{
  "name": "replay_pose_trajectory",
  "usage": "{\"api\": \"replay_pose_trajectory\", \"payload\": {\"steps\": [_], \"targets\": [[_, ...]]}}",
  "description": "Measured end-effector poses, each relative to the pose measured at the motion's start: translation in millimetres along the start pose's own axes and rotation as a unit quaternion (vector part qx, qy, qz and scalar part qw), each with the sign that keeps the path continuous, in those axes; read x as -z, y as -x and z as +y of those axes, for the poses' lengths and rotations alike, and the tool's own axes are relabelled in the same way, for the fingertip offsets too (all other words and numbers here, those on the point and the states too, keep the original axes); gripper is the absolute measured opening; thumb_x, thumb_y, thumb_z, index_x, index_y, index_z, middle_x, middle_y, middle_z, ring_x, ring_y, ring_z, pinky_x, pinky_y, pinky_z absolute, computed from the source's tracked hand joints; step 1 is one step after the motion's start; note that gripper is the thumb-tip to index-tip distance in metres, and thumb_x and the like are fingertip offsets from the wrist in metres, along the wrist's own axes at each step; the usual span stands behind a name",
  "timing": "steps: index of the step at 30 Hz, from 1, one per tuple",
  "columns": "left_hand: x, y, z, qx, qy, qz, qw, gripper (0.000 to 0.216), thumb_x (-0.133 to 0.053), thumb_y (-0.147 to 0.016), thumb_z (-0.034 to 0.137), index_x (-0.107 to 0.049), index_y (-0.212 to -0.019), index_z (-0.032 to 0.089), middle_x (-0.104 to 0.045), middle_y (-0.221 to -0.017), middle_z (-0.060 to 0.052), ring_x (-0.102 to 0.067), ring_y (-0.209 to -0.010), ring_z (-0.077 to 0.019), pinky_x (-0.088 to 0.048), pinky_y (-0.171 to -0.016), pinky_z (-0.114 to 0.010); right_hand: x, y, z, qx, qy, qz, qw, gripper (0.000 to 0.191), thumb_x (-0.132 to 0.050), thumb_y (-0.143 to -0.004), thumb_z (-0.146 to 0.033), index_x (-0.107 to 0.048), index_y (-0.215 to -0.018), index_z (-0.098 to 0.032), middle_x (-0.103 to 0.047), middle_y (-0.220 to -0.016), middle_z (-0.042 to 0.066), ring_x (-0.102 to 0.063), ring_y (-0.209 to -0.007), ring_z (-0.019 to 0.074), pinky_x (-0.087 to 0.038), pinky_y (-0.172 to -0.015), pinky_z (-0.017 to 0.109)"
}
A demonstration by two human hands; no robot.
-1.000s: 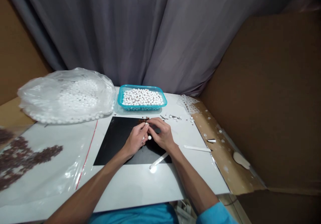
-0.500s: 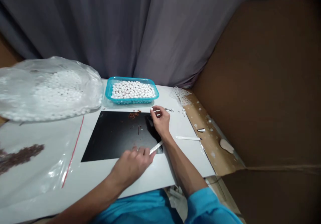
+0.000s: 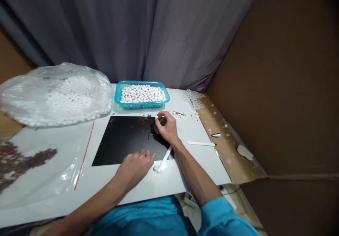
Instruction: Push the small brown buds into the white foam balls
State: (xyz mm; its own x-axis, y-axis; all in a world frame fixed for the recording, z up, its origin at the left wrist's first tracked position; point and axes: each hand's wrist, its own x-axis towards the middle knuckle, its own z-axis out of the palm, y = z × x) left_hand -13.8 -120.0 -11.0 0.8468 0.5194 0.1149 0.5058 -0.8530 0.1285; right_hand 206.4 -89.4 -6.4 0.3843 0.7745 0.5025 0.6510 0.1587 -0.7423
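My right hand is over the back right part of a black sheet, its thumb and forefinger pinched on a small white ball. Close to its fingers lies a little heap of reddish-brown bits on the sheet. At the sheet's front edge is my left hand, closed with the fingers curled under; anything inside them is hidden. Just right of it a white strip lies slanted, reaching to my right forearm, and a loose white ball sits by its lower end.
Behind the sheet stands a blue tray full of white balls. A clear bag of white balls is at back left, above a flat bag with brown bits. To the right are a white pen-like stick and a metal cone.
My left hand has drawn away from the white strip, leaving its lower end and a white ball uncovered. My right hand still pinches its ball, and the view has shifted slightly.
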Motion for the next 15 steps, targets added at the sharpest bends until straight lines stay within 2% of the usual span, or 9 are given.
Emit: {"api": "replay_pose_trajectory", "payload": {"steps": [7, 11, 15], "targets": [[-4.0, 27.8, 16.7, 0.054, 0.076, 0.039, 0.995, 0.055, -0.053, -0.101, 0.063, -0.066, -0.077, 0.016, -0.060, -0.069, -0.015, -0.058, -0.064, -0.0275, -0.010, -0.058, -0.033, -2.8, -0.5, 6.0, 0.001, 0.010, -0.015, 1.000, 0.017, -0.062, -0.098, -0.037, -0.068, -0.107, -0.023, -0.071, -0.096, 0.004, -0.063, -0.069, 0.0168, -0.055, -0.072, 0.030], [-3.3, 26.6, 16.3, 0.097, 0.094, 0.043, 0.990, 0.050, -0.055, -0.102, 0.057, -0.061, -0.072, 0.017, -0.057, -0.067, -0.013, -0.054, -0.061, -0.0246, -0.007, -0.060, -0.033, -2.9, -0.9, 7.6, -0.004, 0.009, -0.023, 1.000, 0.021, -0.061, -0.099, -0.038, -0.068, -0.110, -0.023, -0.072, -0.096, 0.004, -0.064, -0.069, 0.0175, -0.055, -0.072, 0.030], [1.1, 28.1, 11.3, 0.100, 0.103, 0.037, 0.989, 0.043, -0.054, -0.103, 0.046, -0.058, -0.071, 0.018, -0.057, -0.068, -0.013, -0.054, -0.063, -0.0245, -0.008, -0.060, -0.035, -2.4, -0.2, 5.9, -0.003, 0.006, -0.027, 1.000, 0.019, -0.062, -0.097, -0.036, -0.068, -0.109, -0.023, -0.073, -0.096, 0.004, -0.064, -0.068, 0.0170, -0.056, -0.072, 0.030]]}}
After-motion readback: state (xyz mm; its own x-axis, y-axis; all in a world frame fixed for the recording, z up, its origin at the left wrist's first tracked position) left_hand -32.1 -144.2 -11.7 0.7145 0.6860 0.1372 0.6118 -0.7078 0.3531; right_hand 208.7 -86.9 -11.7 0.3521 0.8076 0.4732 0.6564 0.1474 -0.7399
